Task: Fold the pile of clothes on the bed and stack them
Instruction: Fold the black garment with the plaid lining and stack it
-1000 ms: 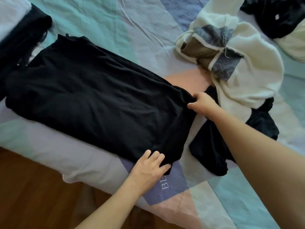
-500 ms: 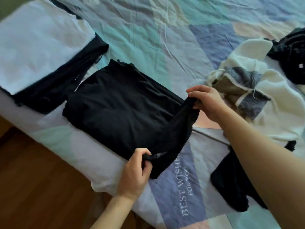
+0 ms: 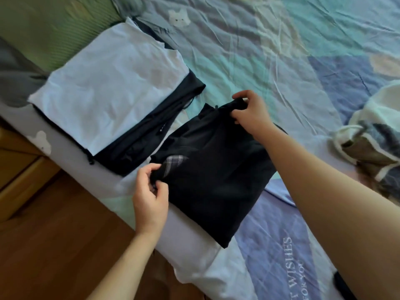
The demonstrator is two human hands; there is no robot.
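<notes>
Folded over since a moment ago, the black garment now lies halved near the bed's edge, just beside the stack topped by a white shirt. Left hand and right hand each pinch a corner, so it looks nearly ready to stack.

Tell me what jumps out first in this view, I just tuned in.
Both hands grip a folded black garment at the bed's near edge: left hand on its near corner, right hand on its far corner. Left of it lies a folded stack with a white shirt on top.
</notes>
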